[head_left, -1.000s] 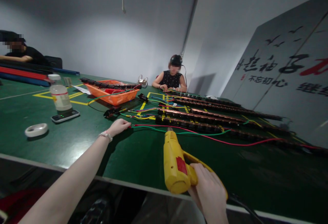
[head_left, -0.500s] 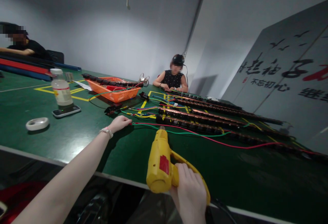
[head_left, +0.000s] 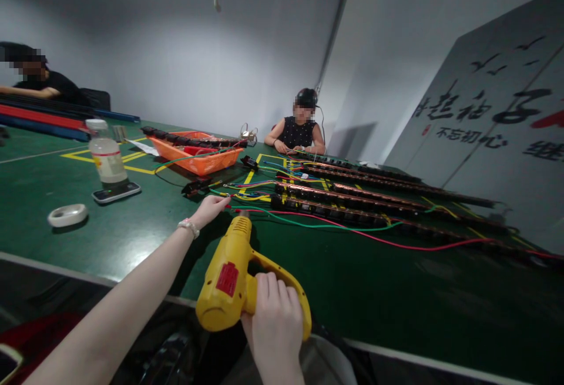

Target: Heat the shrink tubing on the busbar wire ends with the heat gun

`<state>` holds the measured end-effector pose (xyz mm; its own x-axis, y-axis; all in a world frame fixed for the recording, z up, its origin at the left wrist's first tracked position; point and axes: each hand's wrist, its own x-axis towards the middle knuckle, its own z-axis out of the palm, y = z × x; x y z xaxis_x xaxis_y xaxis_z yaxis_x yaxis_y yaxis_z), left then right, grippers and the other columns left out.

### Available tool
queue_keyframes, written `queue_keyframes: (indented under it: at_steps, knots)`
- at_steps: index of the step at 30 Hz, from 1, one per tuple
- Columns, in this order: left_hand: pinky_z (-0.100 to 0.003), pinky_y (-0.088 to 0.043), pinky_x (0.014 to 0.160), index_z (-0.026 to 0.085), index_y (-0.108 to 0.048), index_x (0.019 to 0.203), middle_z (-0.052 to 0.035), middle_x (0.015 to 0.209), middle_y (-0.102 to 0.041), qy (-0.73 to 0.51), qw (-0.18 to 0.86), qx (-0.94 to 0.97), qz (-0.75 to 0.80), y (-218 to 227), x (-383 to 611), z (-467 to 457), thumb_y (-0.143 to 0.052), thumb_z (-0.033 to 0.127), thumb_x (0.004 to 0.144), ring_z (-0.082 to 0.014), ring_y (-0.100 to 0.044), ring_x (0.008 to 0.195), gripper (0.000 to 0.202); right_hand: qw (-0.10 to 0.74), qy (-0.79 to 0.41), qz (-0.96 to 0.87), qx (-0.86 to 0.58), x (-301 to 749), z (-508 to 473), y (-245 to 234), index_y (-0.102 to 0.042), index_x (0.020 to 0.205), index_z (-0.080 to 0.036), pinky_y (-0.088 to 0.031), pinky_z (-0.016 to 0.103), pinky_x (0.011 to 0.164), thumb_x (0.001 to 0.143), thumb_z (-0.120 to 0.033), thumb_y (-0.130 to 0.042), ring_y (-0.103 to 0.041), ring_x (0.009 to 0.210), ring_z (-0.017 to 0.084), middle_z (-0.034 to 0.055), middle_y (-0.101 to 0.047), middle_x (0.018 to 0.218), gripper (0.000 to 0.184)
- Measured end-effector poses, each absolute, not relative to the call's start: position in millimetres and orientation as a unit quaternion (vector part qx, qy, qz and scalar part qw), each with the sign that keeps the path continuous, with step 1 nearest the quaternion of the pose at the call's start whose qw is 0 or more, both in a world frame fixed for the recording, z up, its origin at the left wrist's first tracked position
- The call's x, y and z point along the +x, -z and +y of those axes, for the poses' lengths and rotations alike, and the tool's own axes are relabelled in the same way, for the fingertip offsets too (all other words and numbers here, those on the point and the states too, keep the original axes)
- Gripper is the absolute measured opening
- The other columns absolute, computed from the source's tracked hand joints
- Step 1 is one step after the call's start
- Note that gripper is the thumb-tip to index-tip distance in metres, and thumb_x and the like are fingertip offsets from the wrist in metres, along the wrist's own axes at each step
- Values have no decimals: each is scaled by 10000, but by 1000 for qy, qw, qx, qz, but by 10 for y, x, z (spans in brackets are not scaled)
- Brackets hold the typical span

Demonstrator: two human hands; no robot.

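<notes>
My right hand (head_left: 278, 314) is wrapped around the handle of a yellow heat gun (head_left: 225, 279) with a red label. Its metal nozzle points away from me, close to the wires by my other hand. My left hand (head_left: 212, 208), with a pale band on its wrist, pinches a wire end at the fingertips; the exact spot is too small to make out. A long red wire (head_left: 348, 233) and a green wire (head_left: 308, 226) run from there to the right. Beyond them lie copper-and-black strips (head_left: 326, 206) with coloured leads, and a black connector (head_left: 196, 188) sits just past my left hand.
An orange basket (head_left: 200, 164) holding another strip stands farther back. To the left are a bottle (head_left: 107, 158), a phone (head_left: 117, 192) and a white ring-shaped object (head_left: 67, 216) on the green table (head_left: 132, 232). Two people sit across the table.
The heat gun in my right hand has moved left, bringing its nozzle nearer to my left hand. My left hand has shifted slightly up and right, still pinching the wire.
</notes>
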<state>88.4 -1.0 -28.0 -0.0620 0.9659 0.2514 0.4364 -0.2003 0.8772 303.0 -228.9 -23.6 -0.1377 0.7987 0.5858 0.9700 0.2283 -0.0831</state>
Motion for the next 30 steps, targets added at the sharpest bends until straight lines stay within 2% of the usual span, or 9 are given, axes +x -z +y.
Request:
queue_keyframes:
  at_steps: [4, 9, 17, 30]
  knots:
    - [-256, -172, 504, 164, -441, 465, 45, 454, -319, -433, 252, 648, 574, 287, 880, -7, -488, 626, 721, -85, -251, 483, 530, 283, 172, -735, -592, 2878, -2253, 267, -573, 946, -187, -400, 352, 689, 455, -262, -868, -538, 741, 208, 24, -619, 864, 578]
    - [-257, -169, 500, 159, -466, 459, 40, 439, -311, -412, 237, 650, 592, 243, 892, -48, -465, 638, 705, -88, -257, 479, 538, 270, 169, -760, -567, 2767, -2254, 239, -559, 978, -168, -414, 361, 668, 517, -316, -853, -533, 726, 213, 31, -601, 854, 567]
    - [-248, -187, 502, 155, -485, 486, 37, 448, -341, -391, 261, 662, 584, 270, 830, -13, -480, 657, 682, -93, -280, 492, 539, 269, 142, -766, -566, 2759, -2270, 204, -530, 987, -192, -395, 365, 671, 608, -312, -795, -515, 740, 210, 8, -570, 845, 477]
    - [-258, -161, 498, 170, -419, 446, 33, 455, -287, -375, 183, 694, 586, 252, 795, -56, -458, 587, 720, -91, -248, 492, 500, 290, 135, -758, -569, 3098, -2192, 221, -531, 902, -209, -334, 349, 689, 611, -233, -725, -493, 737, 195, -3, -560, 821, 351]
